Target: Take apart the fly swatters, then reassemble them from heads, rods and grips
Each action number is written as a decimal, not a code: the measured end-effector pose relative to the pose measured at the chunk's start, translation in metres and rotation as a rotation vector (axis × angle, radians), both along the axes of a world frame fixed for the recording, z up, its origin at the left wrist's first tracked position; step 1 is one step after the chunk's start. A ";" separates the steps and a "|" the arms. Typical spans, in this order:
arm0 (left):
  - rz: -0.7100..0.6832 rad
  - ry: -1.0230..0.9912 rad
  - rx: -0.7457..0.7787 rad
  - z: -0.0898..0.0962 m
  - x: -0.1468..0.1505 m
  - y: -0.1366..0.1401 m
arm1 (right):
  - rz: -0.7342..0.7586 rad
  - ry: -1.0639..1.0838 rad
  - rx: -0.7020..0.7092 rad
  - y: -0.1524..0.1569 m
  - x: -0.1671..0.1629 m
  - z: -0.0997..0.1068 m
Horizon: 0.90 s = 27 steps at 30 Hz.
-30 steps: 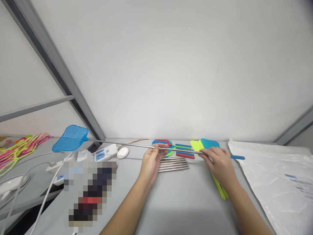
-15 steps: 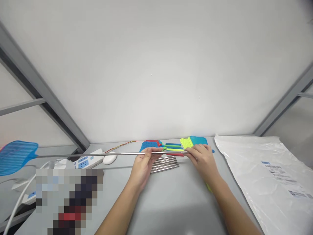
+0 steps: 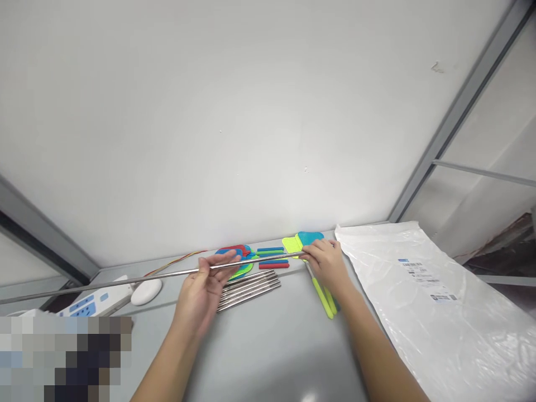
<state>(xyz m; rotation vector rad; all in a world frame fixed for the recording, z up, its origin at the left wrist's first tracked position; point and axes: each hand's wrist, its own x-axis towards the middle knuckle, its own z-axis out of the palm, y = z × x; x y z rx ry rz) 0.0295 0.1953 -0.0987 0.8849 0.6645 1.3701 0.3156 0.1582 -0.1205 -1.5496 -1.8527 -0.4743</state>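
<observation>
A thin metal telescopic fly swatter (image 3: pixel 146 276) stretches across the view, its rod running out past the left edge, so its head is hidden. My left hand (image 3: pixel 200 298) supports the rod loosely between thumb and fairly straight fingers. At the rod's right end, my right hand (image 3: pixel 330 263) pinches it with curled fingers. Just beneath lie several bare metal rods (image 3: pixel 251 290) side by side. Blue, red and green swatter heads (image 3: pixel 232 249) are heaped behind my left hand. Beside them lie coloured handle grips (image 3: pixel 273 266). Yellow and blue swatter heads (image 3: pixel 310 238) lie behind my right hand.
Swatters with yellow-green handles (image 3: pixel 322 298) lie under my right forearm. A large white plastic bag (image 3: pixel 435 301) covers the table's right side. At left are a power strip (image 3: pixel 96 298), a white rounded object (image 3: pixel 146 292) and a blurred-out patch. A wall stands behind.
The view has turned to the right, and the swatter's blue head has left the picture. My left hand's fingers have loosened and straightened along the rod. My right hand still grips the end.
</observation>
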 end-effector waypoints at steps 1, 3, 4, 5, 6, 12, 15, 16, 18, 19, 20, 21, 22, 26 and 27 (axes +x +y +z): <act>0.019 -0.014 0.009 0.001 -0.004 0.002 | -0.008 0.011 0.003 0.000 0.005 -0.001; 0.069 -0.038 0.020 0.002 -0.014 0.008 | -0.018 0.032 0.005 -0.001 0.015 -0.002; 0.097 -0.047 0.019 0.003 -0.019 0.011 | -0.023 0.040 0.005 -0.001 0.020 -0.003; 0.124 -0.055 0.013 0.004 -0.024 0.013 | -0.032 0.045 0.008 -0.001 0.025 -0.003; 0.149 -0.063 0.005 0.005 -0.029 0.016 | -0.044 0.048 0.015 -0.001 0.029 -0.004; 0.278 -0.170 -0.009 0.010 -0.047 0.022 | -0.123 0.061 0.083 -0.001 0.041 -0.008; 0.302 -0.209 0.002 0.012 -0.049 0.022 | -0.108 0.083 0.102 0.001 0.032 -0.011; 0.296 -0.216 0.006 0.013 -0.048 0.021 | -0.081 0.089 0.100 0.002 0.025 -0.012; 0.266 -0.220 0.007 0.012 -0.044 0.019 | -0.007 0.093 0.093 0.003 0.009 -0.013; 0.246 -0.216 0.002 0.011 -0.041 0.018 | 0.032 0.089 0.085 0.004 0.001 -0.013; 0.227 -0.210 -0.006 0.010 -0.038 0.016 | 0.065 0.086 0.078 0.003 -0.007 -0.013; 0.210 -0.203 -0.015 0.009 -0.035 0.015 | 0.088 0.085 0.074 0.003 -0.014 -0.013; 0.193 -0.197 -0.024 0.008 -0.032 0.014 | 0.098 0.091 0.077 0.002 -0.019 -0.012; 0.108 -0.194 -0.044 0.003 -0.018 0.007 | 0.061 0.138 0.126 -0.004 -0.026 -0.007; 0.072 -0.193 -0.048 0.003 -0.014 0.004 | 0.053 0.143 0.132 -0.005 -0.027 -0.006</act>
